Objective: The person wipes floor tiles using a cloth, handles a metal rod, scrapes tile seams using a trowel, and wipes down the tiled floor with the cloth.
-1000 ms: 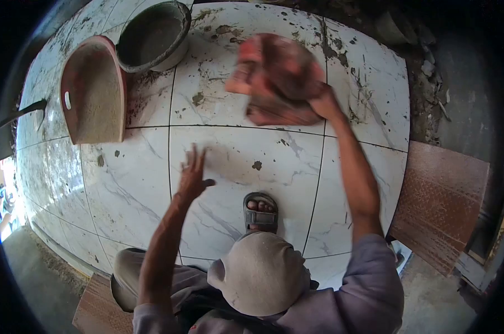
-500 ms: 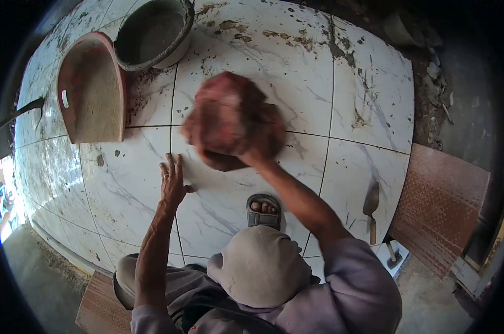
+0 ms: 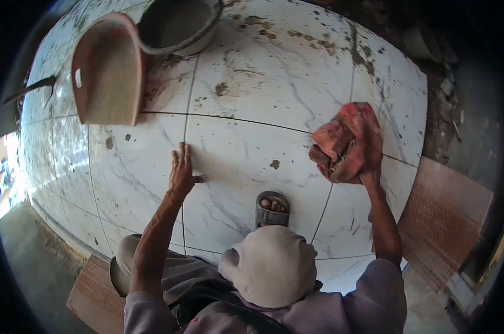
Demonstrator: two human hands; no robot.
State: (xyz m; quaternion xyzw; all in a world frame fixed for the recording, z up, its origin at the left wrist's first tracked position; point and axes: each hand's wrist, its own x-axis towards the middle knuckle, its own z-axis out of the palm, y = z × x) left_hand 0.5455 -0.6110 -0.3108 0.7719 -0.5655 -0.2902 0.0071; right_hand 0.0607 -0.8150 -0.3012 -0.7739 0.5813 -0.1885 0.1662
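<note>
My left hand [image 3: 182,170] rests flat on the white marbled floor tiles [image 3: 229,139], fingers stretched out and thumb spread to the side. In my right hand [image 3: 370,176] is a bunched red cloth [image 3: 349,139], creased and dirty, lying against the tiles at the right. The cloth covers most of that hand's fingers. A sandalled foot [image 3: 272,209] stands on the tiles between my two arms. Dark grout lines and dried mortar spots mark the surface around the cloth.
A reddish dustpan-shaped scoop [image 3: 110,72] lies at the upper left, beside a mortar-caked tub [image 3: 179,28]. Dark smears of mortar [image 3: 313,42] run along the far tiles. Brown textured tiles [image 3: 441,211] lie at the right edge, with rubble [image 3: 449,94] beyond the floor's edge.
My right hand has swept the red cloth from the middle to the right. The right arm now covers most of the trowel. My left hand stays flat on the tiles; the view has shifted slightly.
</note>
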